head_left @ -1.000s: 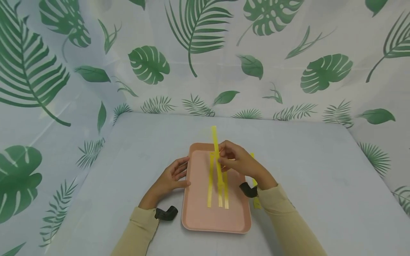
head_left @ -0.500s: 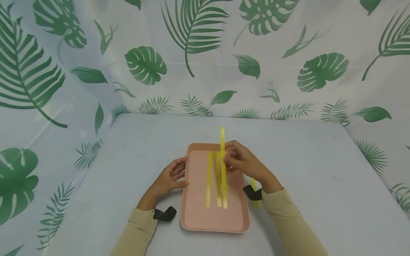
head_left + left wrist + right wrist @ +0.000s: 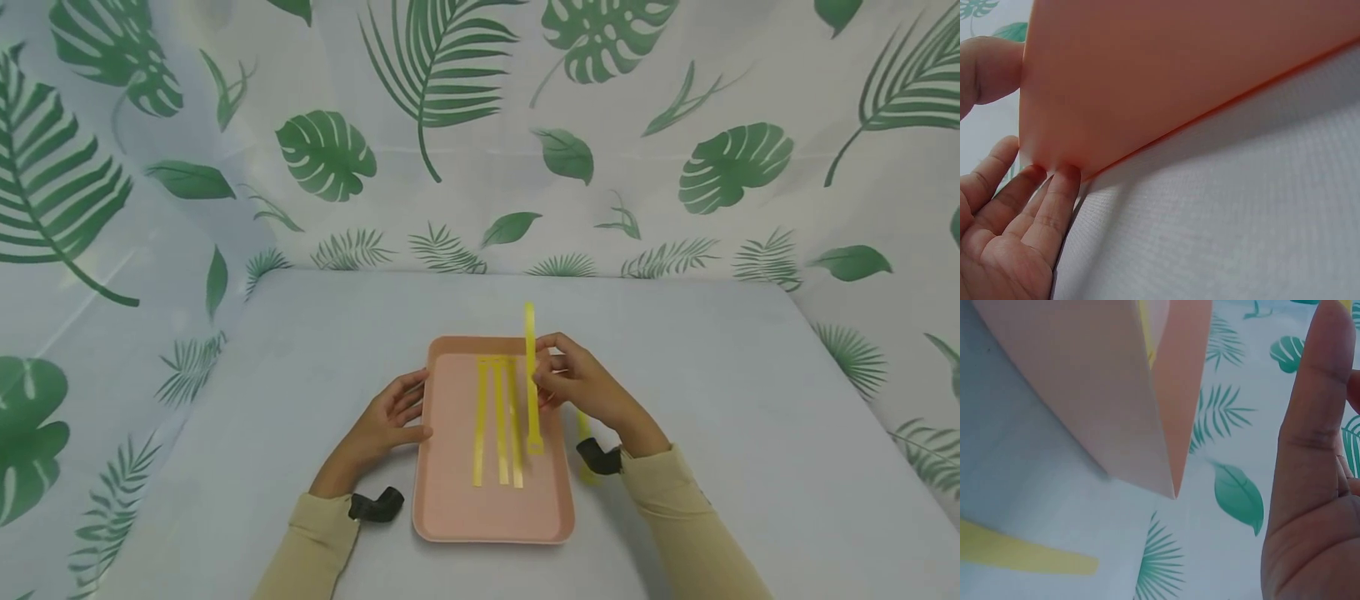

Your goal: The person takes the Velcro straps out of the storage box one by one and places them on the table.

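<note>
A pink tray (image 3: 491, 517) lies on the table with three flat yellow straps (image 3: 477, 429) side by side on it, lengthwise. My right hand (image 3: 577, 379) pinches another yellow strap (image 3: 530, 350) between thumb and fingers, nearly upright over the tray's right part. A square slotted head (image 3: 535, 446) is at that strap's lower end. At the tray's left side my left hand (image 3: 390, 417) touches the edge with spread, relaxed fingers. The left wrist view shows the fingertips (image 3: 1066, 178) against the tray's outer wall (image 3: 1147, 75). In the right wrist view my right hand (image 3: 1316, 456) hides most of the held strap.
On the table just right of the tray lies a yellow strap (image 3: 588, 478), partly hidden by the right wrist; its end (image 3: 1041, 556) shows in the right wrist view. The pale table (image 3: 360, 317) meets a leaf-print cloth (image 3: 465, 200) behind. A black mount (image 3: 377, 505) sits on the left wrist.
My right hand has carried its strap rightward across the tray, from over the lying straps to near the right rim, and the strap is more upright. My left hand stays at the tray's edge.
</note>
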The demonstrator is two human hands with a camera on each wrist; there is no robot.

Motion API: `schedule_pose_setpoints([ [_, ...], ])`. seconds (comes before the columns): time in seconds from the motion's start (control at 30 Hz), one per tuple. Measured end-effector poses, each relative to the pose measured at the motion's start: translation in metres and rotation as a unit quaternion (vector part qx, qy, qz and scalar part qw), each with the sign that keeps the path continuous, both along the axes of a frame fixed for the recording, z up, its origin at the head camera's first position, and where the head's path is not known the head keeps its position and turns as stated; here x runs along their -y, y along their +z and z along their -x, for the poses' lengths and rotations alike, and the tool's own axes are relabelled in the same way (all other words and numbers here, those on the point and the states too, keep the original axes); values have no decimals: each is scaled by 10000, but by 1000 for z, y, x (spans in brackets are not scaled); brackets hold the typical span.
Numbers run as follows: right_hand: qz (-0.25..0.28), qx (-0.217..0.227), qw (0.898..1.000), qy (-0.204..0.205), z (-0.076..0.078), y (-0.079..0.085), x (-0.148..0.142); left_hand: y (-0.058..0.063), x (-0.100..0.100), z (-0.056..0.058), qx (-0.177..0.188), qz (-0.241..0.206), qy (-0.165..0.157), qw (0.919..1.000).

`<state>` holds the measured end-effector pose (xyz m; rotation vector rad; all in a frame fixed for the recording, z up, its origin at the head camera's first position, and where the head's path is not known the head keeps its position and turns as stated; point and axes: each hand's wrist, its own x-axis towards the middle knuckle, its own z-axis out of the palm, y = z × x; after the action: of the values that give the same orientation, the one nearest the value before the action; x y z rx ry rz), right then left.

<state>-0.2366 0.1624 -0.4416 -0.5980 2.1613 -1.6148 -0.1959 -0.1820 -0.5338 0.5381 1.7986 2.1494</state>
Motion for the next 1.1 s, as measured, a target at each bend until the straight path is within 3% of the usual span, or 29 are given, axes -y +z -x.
schedule_pose_setpoints([
  [0.3, 169, 34, 9997, -158, -4, 0, -16, 0, -1, -1, -30, 61, 52, 10000],
  [1.1, -242, 354, 9971, -624, -13, -6, -62, -2, -1, -3, -118, 112, -31, 9999],
])
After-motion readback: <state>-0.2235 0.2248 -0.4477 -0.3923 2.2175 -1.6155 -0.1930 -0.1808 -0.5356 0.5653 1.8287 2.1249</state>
